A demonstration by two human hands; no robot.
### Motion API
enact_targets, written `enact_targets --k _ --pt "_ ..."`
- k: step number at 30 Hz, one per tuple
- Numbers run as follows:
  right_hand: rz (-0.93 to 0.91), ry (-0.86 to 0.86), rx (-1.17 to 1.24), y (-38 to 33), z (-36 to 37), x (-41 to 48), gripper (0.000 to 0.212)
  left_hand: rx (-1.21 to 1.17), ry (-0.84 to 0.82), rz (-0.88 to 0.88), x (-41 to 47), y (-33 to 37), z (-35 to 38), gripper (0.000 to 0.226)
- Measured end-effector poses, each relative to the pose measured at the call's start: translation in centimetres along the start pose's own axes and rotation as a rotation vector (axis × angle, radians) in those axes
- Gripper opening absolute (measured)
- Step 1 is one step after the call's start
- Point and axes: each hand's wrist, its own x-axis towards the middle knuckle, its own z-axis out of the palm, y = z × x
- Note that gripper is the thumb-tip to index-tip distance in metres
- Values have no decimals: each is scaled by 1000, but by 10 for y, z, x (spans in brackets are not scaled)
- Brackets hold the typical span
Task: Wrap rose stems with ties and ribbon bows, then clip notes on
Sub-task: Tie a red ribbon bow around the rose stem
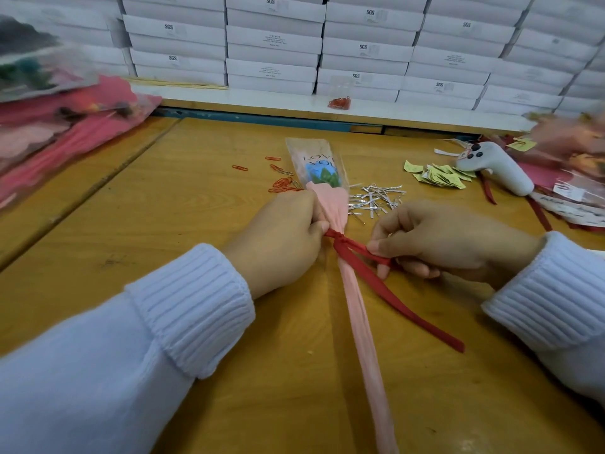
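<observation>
At nine o'clock I see my left hand (288, 237) clenched on the pink-wrapped rose stem (357, 309), pinning it to the wooden table (163, 198) so the knot holds. At centre the red ribbon (386, 290) is knotted round the stem. At three o'clock my right hand (448, 240) pinches a ribbon loop, likely forming the bow. Silver twist ties (376, 201) and yellow notes (438, 176) wait at one o'clock

A wooden bench (203, 178) of yellow-brown planks filled the foreground, its grain and seams plain under even light. Along its far edge ran a blue strip (262, 117) and a pale ledge (248, 99). Behind rose a wall of stacked white boxes (366, 47), some printed SGS
</observation>
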Motion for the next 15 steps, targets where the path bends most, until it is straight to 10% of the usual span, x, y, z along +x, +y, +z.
enact_targets --k 7,15 --pt "-354 411 -198 -4 8 2 10 -118 -77 146 -1 0 -6 16" --pt "-442 237 -5 9 17 13 13 -411 -196 -13 -3 -2 -4 11"
